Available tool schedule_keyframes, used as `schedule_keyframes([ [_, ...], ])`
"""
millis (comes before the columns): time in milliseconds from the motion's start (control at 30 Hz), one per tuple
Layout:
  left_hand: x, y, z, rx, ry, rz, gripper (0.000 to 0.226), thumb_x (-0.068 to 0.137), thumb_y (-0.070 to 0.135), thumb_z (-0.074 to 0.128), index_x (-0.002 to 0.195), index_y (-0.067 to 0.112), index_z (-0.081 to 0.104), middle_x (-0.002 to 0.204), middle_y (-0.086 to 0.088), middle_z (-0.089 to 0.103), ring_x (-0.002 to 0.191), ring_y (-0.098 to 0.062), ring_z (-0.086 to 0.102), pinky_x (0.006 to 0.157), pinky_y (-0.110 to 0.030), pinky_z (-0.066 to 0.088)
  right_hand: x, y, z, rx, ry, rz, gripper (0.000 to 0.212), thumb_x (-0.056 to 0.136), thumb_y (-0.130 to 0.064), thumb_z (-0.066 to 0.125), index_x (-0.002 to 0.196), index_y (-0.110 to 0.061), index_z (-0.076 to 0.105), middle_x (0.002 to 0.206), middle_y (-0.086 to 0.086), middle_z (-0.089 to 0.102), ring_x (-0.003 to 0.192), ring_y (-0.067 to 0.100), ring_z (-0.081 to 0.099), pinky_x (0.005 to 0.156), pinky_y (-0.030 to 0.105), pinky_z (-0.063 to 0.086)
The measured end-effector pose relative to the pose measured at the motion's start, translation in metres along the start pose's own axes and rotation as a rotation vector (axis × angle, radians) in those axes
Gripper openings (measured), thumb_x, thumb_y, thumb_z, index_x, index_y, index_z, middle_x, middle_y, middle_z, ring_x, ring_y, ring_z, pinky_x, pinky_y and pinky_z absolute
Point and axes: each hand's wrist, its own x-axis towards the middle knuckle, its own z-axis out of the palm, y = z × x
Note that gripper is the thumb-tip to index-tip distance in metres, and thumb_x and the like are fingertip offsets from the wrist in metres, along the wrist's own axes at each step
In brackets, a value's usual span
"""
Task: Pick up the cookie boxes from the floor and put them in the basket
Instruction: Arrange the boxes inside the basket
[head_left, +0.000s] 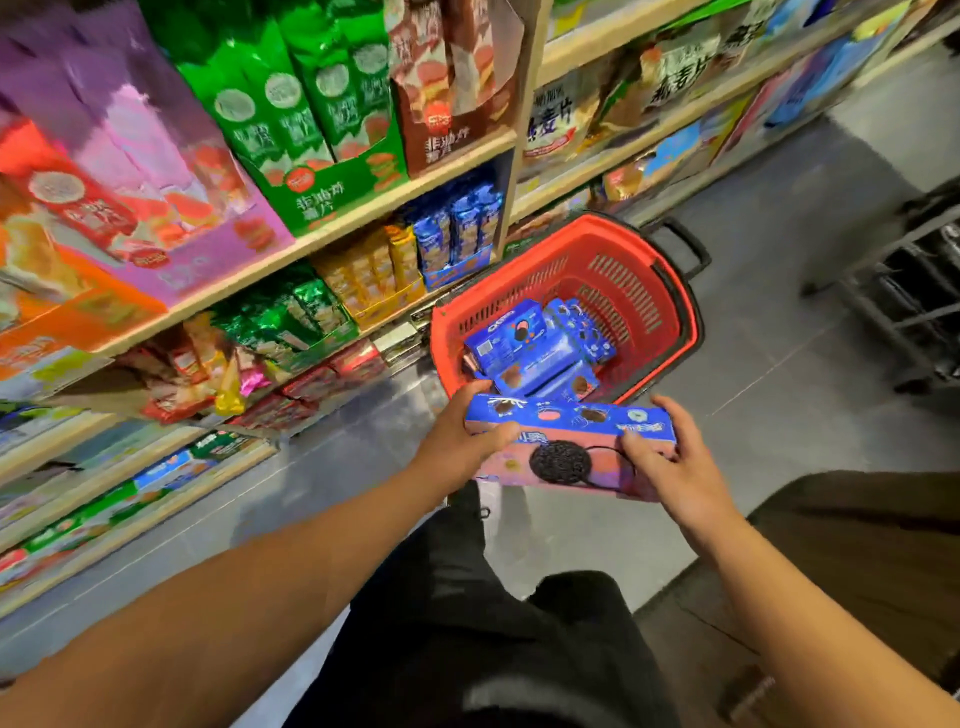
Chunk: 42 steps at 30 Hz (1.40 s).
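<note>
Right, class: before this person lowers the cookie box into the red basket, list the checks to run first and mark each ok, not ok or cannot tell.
1. Left hand grips one end of the pink and blue cookie box: ok.
2. Right hand grips the other end: ok.
3. Box is over the basket opening: not ok, it sits at the near rim, not past it.
4. Room inside: ok, the blue boxes fill the near part and the far part shows bare mesh.
5. Basket handle is out of the way: ok, it lies at the far side.
6. More boxes left on the floor: cannot tell.
</note>
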Motion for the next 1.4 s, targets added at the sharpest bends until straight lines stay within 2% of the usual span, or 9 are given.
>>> schedule_keyframes([
  [200,0.066,0.014,0.017,-0.1,0.121,-0.063,0.048,0.083,0.008,0.072,0.12,0.031,0.051,0.101,-0.001,0.07,0.073,0.0,0.068,0.065,-0.017,0.053,0.099,-0.019,-0.017,-0.014,-0.155,0.072,0.046,0.087,-0.022,0.07,0.121,-0.045,0.05,0.111,-0.002,0.071,0.093,0.014,0.07,0.084,0.033,0.054],
  [367,0.126,0.013,0.042,-0.105,0.328,-0.13,0.055,0.083,0.011,0.073,0.132,0.015,0.047,0.09,0.011,0.066,0.063,0.018,0.059,0.059,-0.002,0.043,0.205,-0.015,-0.022,-0.142,-0.318,0.065,0.053,0.088,-0.024,0.069,0.133,-0.035,0.045,0.076,-0.012,0.066,0.054,0.003,0.055,0.055,0.019,0.046],
  [533,0.198,-0.014,0.064,-0.204,0.546,-0.181,0.054,0.082,0.008,0.073,0.128,0.02,0.047,0.108,0.001,0.065,0.079,0.004,0.066,0.076,-0.02,0.055,0.324,-0.006,-0.011,-0.219,-0.559,0.039,0.053,0.09,-0.023,0.067,0.137,-0.03,0.042,0.113,0.001,0.069,0.089,0.011,0.069,0.077,0.029,0.056],
  [667,0.268,-0.057,0.075,-0.23,0.645,-0.179,0.055,0.083,0.015,0.073,0.13,0.023,0.045,0.113,0.004,0.065,0.095,-0.007,0.066,0.084,-0.025,0.053,0.419,0.021,0.019,-0.272,-0.653,0.081,0.056,0.091,-0.013,0.065,0.14,-0.02,0.04,0.087,-0.005,0.075,0.07,0.01,0.07,0.06,0.028,0.057],
  [900,0.39,-0.166,0.063,-0.279,0.761,-0.094,0.058,0.082,0.009,0.07,0.13,0.02,0.041,0.089,0.016,0.071,0.073,0.0,0.064,0.069,-0.019,0.053,0.542,0.097,0.094,-0.323,-0.686,-0.108,0.062,0.091,-0.01,0.064,0.143,-0.017,0.032,0.104,-0.001,0.072,0.085,0.014,0.071,0.078,0.032,0.058],
  [1067,0.427,-0.23,0.073,-0.148,0.661,-0.075,0.074,0.078,0.013,0.072,0.139,0.007,0.03,0.13,-0.014,0.056,0.101,-0.018,0.065,0.09,-0.038,0.054,0.573,0.182,0.105,-0.441,-0.647,-0.18,0.061,0.09,0.006,0.059,0.143,0.001,0.029,0.107,-0.01,0.057,0.074,-0.019,0.059,0.071,0.002,0.044],
  [1233,0.42,-0.228,0.078,-0.111,0.682,-0.046,0.066,0.081,0.007,0.07,0.137,0.005,0.037,0.132,0.004,0.053,0.113,0.005,0.055,0.093,-0.017,0.044,0.553,0.181,0.102,-0.598,-0.582,-0.197,0.078,0.087,-0.019,0.07,0.149,-0.006,0.025,0.144,0.009,0.046,0.127,0.012,0.048,0.11,0.029,0.036],
  [1300,0.397,-0.209,0.072,-0.011,0.723,-0.042,0.066,0.079,0.015,0.071,0.136,0.001,0.041,0.118,0.022,0.045,0.101,0.034,0.038,0.086,0.006,0.027,0.53,0.158,0.098,-0.658,-0.509,-0.275,0.072,0.084,-0.021,0.07,0.145,-0.006,0.034,0.129,-0.001,0.055,0.12,0.013,0.05,0.108,0.025,0.035],
  [1400,0.345,-0.165,0.067,0.07,0.693,-0.115,0.07,0.082,0.033,0.07,0.14,0.005,0.042,0.129,0.01,0.048,0.109,0.018,0.038,0.08,0.013,0.016,0.475,0.113,0.083,-0.705,-0.527,-0.326,0.05,0.081,-0.021,0.069,0.125,-0.003,0.053,0.11,0.002,0.064,0.106,0.018,0.057,0.101,0.031,0.042],
])
